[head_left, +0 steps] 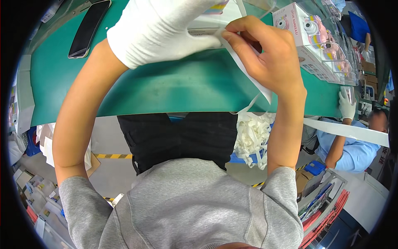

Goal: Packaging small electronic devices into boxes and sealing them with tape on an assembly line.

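Observation:
My left hand [159,35], in a white glove, grips a small white box [209,20] with colourful print near the table's far side. Most of the box is hidden behind the glove, whose thumb lies along the near edge. My bare right hand [269,56] is closed in a pinch at the box's right end. Between its thumb and forefinger is a white strip [244,68], which hangs down toward the table's front edge. The fingertips of both hands nearly meet there.
A black phone [90,29] lies on the green table [166,91] at left. Boxed pink toy cameras [321,41] stand at right. Below the edge, white strips [253,137] fill a blue bin. A gloved co-worker in a blue shirt [352,149] sits at right.

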Demonstrator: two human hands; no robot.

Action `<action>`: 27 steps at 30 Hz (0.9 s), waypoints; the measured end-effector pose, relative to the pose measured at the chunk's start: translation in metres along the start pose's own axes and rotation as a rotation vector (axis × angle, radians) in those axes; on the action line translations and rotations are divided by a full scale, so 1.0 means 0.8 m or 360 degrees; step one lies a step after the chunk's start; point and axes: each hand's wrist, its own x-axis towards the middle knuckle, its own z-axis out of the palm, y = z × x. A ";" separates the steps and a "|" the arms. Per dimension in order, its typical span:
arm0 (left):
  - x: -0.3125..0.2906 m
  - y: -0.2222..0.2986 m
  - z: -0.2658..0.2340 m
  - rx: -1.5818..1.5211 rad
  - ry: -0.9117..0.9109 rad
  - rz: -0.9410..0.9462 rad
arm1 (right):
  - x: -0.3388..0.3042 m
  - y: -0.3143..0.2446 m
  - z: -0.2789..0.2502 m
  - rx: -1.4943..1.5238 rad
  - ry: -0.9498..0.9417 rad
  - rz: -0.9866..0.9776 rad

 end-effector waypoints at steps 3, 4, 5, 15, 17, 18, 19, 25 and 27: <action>-0.002 -0.002 0.003 0.0056 0.0017 0.0033 | -0.001 0.001 0.003 -0.0126 0.0084 -0.0067; -0.002 -0.002 0.003 0.0076 0.0018 0.0042 | -0.002 -0.001 0.003 -0.0160 0.0106 -0.0026; -0.002 -0.002 0.003 0.0096 0.0020 0.0052 | -0.002 -0.002 0.003 -0.0193 0.0127 0.0015; -0.004 -0.001 0.014 0.0291 0.0154 0.0097 | -0.022 -0.004 -0.034 -0.0307 0.0225 0.0025; 0.012 0.020 0.001 0.0400 -0.0104 0.0021 | -0.037 -0.007 -0.036 0.0022 0.0281 0.0282; 0.023 0.035 -0.017 0.0515 -0.0356 -0.0053 | -0.043 -0.007 -0.033 0.0102 0.0308 0.0316; 0.036 0.050 -0.040 0.0645 -0.0611 -0.0117 | -0.049 -0.008 -0.028 0.0189 0.0339 0.0336; -0.004 0.066 -0.073 0.0456 -0.0663 -0.1013 | -0.130 0.010 0.023 0.1130 0.0472 0.0722; -0.021 0.068 -0.076 0.0326 -0.0731 -0.1446 | -0.139 0.011 0.029 0.1458 0.0527 0.0805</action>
